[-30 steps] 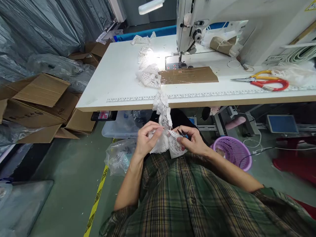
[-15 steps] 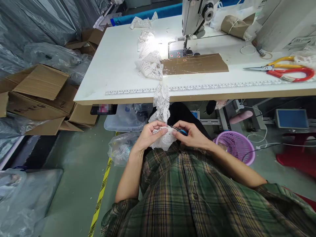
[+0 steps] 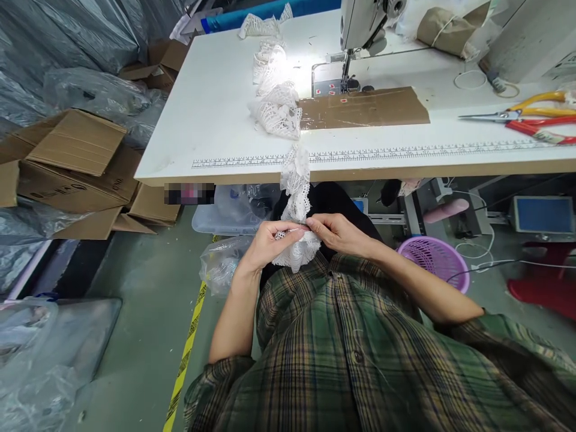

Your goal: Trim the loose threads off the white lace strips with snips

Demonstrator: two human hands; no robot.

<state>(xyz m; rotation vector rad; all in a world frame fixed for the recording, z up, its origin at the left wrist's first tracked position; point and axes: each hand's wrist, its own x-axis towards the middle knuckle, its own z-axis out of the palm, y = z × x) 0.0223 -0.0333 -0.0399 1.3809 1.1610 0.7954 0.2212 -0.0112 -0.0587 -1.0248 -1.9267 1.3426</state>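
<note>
A long strip of white lace trim [image 3: 296, 174] runs down over the table's front edge to my lap, and its gathered end hangs below my fingers. My left hand [image 3: 270, 243] is closed, pinching the lace between thumb and fingers. Right beside it, my right hand [image 3: 339, 233] is also closed at the lace, thumb and fingertips meeting the left fingertips. No tool shows in the right hand; its palm side is hidden. More lace lies in folds [image 3: 276, 111] on the tabletop, left of the sewing machine [image 3: 360, 36].
The white table [image 3: 216, 120] has a printed ruler along its front. A brown cardboard strip [image 3: 364, 109] lies before the needle. Red and yellow-handled scissors [image 3: 522, 117] rest at right. Below are a purple basket [image 3: 432, 261] and a clear bin [image 3: 225, 210]; cardboard boxes [image 3: 76, 162] stand left.
The blue-handled snips that showed in my right hand are out of sight. My right fingers have moved left and closed against the lace at my left fingertips. The view has shifted slightly.
</note>
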